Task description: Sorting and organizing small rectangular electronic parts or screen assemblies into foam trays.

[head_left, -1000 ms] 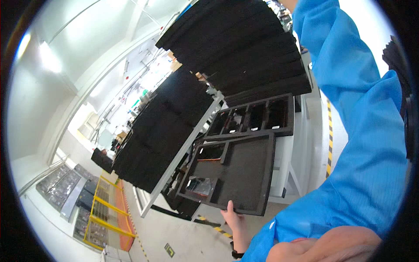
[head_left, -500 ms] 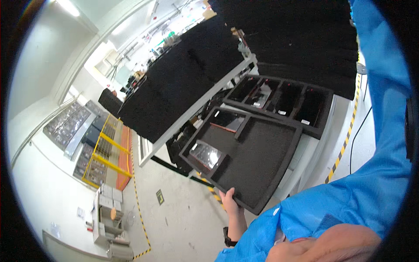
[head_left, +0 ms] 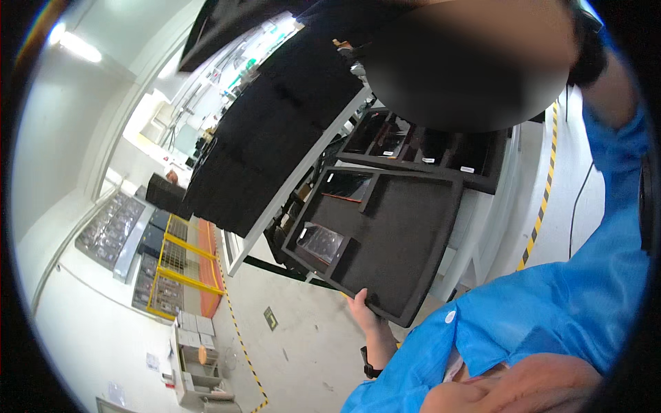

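My left hand (head_left: 363,311) grips the near corner of a black foam tray (head_left: 406,241), thumb over its rim. In that tray's left-hand slots lie a dark glossy phone-like panel (head_left: 350,186) with a reddish edge and, nearer me, a panel in clear film (head_left: 319,243). Raised at the upper right is my right hand (head_left: 544,34), close to the camera, with a dark band on the wrist. A blurred dark patch covers what lies under it, and its fingers do not show. At the top edge hangs a dark flat piece (head_left: 231,27); whether my right hand holds it cannot be seen.
Behind the held tray, a second black tray (head_left: 413,165) carries several dark panels with white labels on a pale frame (head_left: 475,241). A large black-covered stack (head_left: 268,131) stands to the left. Yellow railing (head_left: 186,275) and striped floor tape (head_left: 540,206) lie farther off.
My right hand has come into view at the upper right, across the black stack there. A dark flat piece now shows at the top. My left hand still grips the tray.
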